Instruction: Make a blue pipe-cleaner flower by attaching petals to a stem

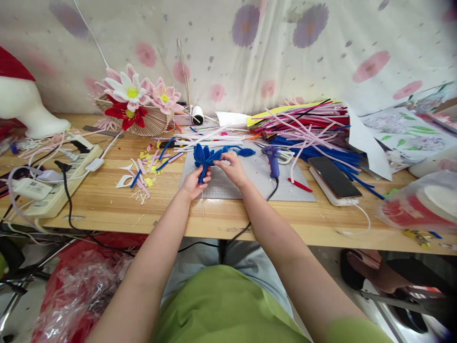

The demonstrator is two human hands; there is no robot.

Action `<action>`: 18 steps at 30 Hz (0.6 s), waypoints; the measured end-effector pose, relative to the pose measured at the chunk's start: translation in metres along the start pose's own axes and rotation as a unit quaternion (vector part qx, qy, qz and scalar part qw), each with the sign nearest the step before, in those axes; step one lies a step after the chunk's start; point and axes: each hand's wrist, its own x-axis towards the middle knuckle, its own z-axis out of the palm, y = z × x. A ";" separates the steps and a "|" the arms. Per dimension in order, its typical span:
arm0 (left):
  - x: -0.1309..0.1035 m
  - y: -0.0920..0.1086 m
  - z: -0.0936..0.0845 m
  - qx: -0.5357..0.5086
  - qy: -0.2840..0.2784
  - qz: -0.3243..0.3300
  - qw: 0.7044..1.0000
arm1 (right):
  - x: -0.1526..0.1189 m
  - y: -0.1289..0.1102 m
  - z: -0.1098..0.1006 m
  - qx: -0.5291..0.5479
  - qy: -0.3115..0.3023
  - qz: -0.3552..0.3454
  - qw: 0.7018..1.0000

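A blue pipe-cleaner flower (203, 155) stands above the front left of the grey cutting mat (228, 188). My left hand (194, 184) is closed around its base, and a thin wire or thread hangs below. With fingers pinched, my right hand (231, 167) holds one of the flower's blue petals on its right side. Behind my right fingers a loose blue petal (246, 151) lies on the mat. To the right of it rests a purple glue gun (273, 162), its cord running off the table's front edge.
Blue, pink and white pipe cleaners (303, 128) are heaped at the back right. A phone (335, 176) lies right of the mat, near a red pen (300, 185). Left are scraps (143, 174), a power strip (64, 181) and finished flowers (130, 93). A bagged cup (421, 205) is far right.
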 end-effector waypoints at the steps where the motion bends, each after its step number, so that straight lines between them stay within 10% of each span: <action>1: 0.000 0.001 0.000 -0.005 -0.006 -0.007 1.000 | 0.000 0.001 0.000 -0.007 0.000 -0.005 1.000; 18: -0.002 -0.002 0.020 0.268 0.164 0.072 0.947 | -0.002 0.000 -0.005 0.010 -0.032 0.011 0.999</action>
